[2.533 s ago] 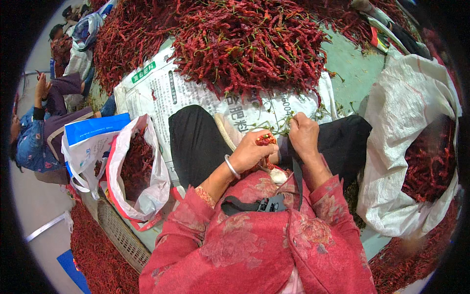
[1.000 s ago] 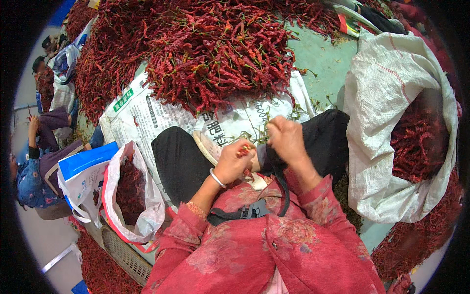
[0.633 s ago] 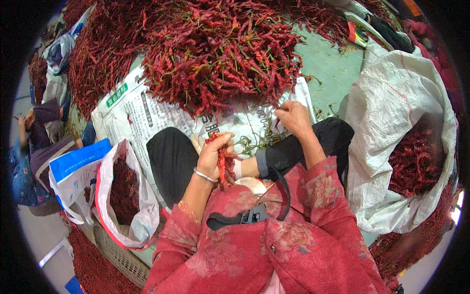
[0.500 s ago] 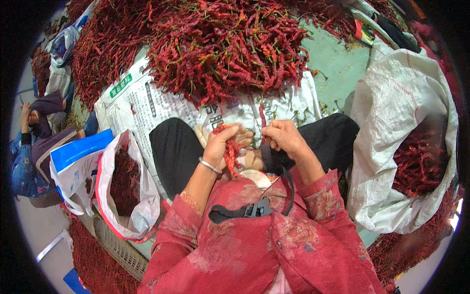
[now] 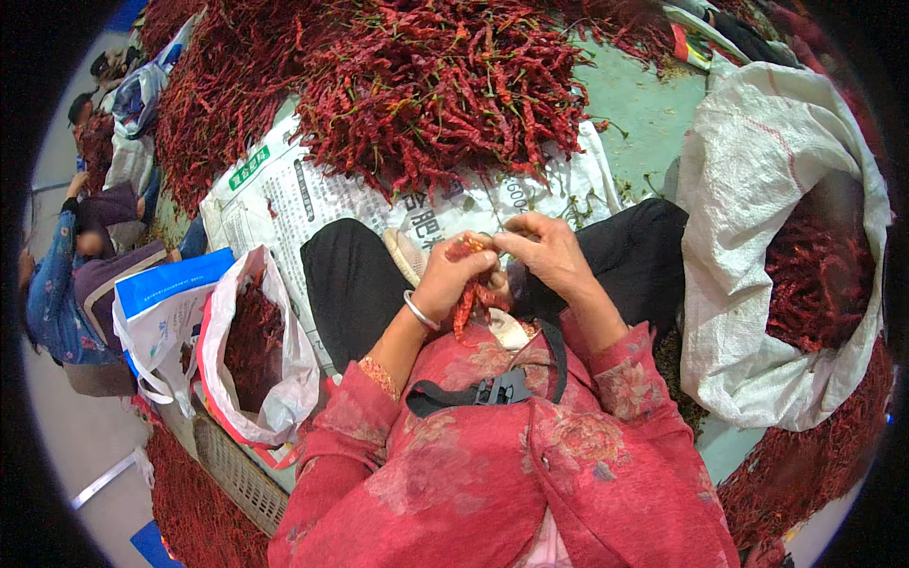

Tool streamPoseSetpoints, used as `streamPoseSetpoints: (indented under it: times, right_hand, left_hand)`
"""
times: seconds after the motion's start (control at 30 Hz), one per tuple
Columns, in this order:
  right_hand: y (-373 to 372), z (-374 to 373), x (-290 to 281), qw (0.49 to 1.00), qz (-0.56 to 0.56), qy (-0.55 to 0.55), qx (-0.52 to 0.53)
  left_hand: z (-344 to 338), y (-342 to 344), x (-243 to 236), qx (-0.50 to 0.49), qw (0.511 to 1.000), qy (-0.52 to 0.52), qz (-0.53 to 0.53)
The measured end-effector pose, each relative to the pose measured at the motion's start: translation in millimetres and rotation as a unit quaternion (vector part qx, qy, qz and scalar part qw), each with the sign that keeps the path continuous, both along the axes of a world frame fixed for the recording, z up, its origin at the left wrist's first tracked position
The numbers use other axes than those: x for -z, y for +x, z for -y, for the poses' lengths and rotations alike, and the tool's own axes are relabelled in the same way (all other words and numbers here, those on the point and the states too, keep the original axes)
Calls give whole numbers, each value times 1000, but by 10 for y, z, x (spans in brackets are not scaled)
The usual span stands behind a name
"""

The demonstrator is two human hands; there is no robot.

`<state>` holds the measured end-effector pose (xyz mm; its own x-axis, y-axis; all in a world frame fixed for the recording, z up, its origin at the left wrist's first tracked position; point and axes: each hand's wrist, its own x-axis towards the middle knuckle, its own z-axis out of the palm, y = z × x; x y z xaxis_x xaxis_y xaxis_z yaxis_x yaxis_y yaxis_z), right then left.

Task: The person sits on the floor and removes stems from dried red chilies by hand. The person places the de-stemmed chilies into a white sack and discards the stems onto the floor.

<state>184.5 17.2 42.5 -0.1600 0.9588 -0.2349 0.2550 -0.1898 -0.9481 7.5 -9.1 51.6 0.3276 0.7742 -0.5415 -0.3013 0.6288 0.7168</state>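
My left hand is closed around a small bunch of red chili peppers; their wrinkled ends hang below the fingers. Against its fingertips, my right hand is pinched at the top of the bunch, and whatever lies between its thumb and finger is too small to make out. Beyond both hands rises a large heap of dried red chili peppers, many with green stems. It rests partly on a white printed sack spread flat before my crossed legs.
To the right stands a white woven sack with chilies inside. A white and red bag of chilies and a blue-and-white bag are at my left, beside a woven basket. Another person sits at far left.
My right hand has moved up and left to meet the left hand's fingertips. The single chili it pinched upright no longer shows there. My left hand has shifted slightly right with the bunch.
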Motion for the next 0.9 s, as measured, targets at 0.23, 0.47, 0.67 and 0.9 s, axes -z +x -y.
streamPoseSetpoints:
  times: [0.23,0.47,0.67,0.9]
  right_hand:
    - [-175,90,25,881,251,401,-22]
    - [26,-463,-146,884,415,213,21]
    - [-167,-763,400,885,412,208,-63]
    - [-203,-90,104,979,-105,-175,-14]
  left_hand:
    - [-10,6,85,105,954,149,-237]
    - [-112,-175,204,-131,987,-88,-41]
    - [-132,-178,174,-171,977,-121,36]
    - [-81,-43,251,-153,986,60,-35]
